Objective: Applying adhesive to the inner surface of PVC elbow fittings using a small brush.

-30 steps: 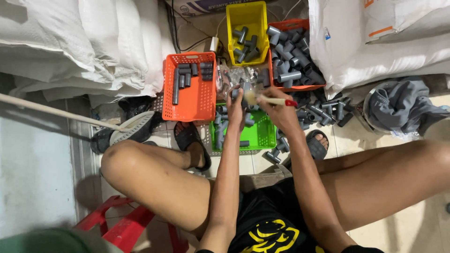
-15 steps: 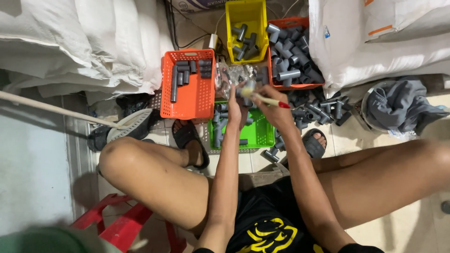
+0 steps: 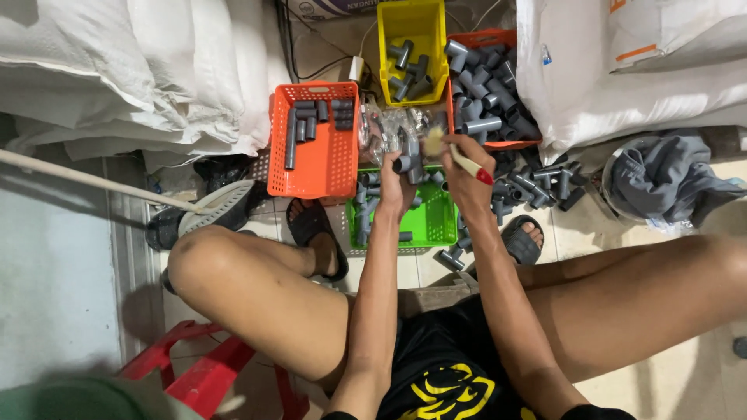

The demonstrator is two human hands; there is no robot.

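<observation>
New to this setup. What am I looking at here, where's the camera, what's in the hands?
There is no machine: a person sits low with knees spread, working with bare hands. The single camera is worn on the head and looks straight down, so the arms run up the picture from the bottom edge.

The left hand holds a grey pipe fitting. The right hand holds a small brush with a red-tipped handle, its bristles right beside the fitting.

On the tiled floor lie an orange basket with short grey pipe pieces, a yellow bin and an orange crate of grey fittings, and a green tray under the hands. More loose fittings lie to the right, and white sacks sit on both sides.
</observation>
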